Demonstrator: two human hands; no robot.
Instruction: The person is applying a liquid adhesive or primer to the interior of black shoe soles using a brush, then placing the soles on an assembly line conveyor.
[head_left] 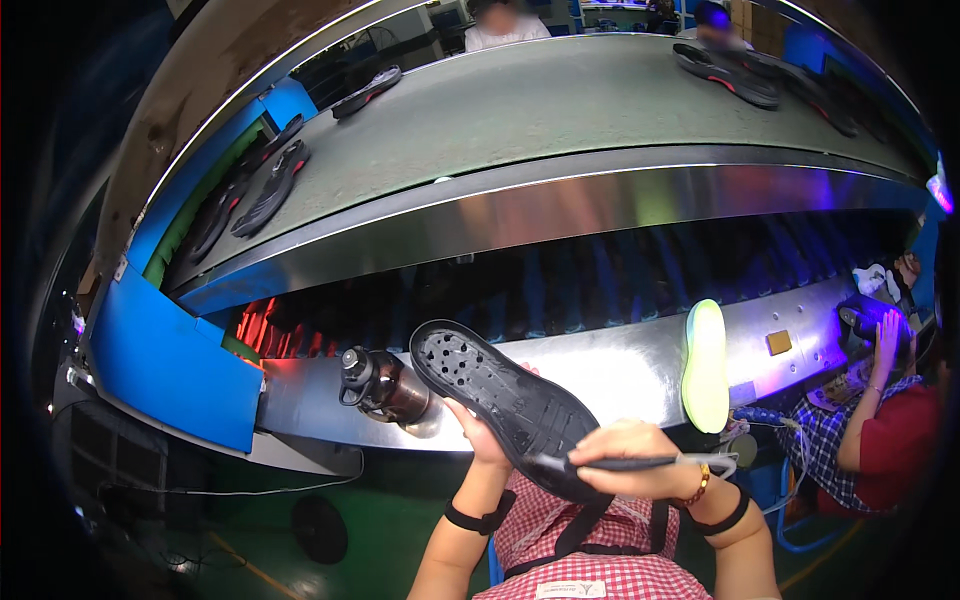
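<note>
A black shoe sole (522, 408) is tilted in front of my chest, its hollow inner side facing up with a cluster of round holes at the far end. My left hand (482, 437) grips the sole by its left edge; most of the fingers are hidden beneath it. In my right hand (632, 450) is a brush with a dark handle (625, 464), held across the sole's near end. Its pale tip touches or hovers just over the inner surface; I cannot tell which. A thin pale tube seems to run from the handle's rear.
A dark bottle (382, 385) stands left on the metal ledge (610, 375). Right of the sole lie a yellow-green sole (705, 368) and a small tan block (778, 343). Beyond, a green conveyor belt (520, 110) carries several black soles (272, 188). A co-worker's hand (886, 340) is at right.
</note>
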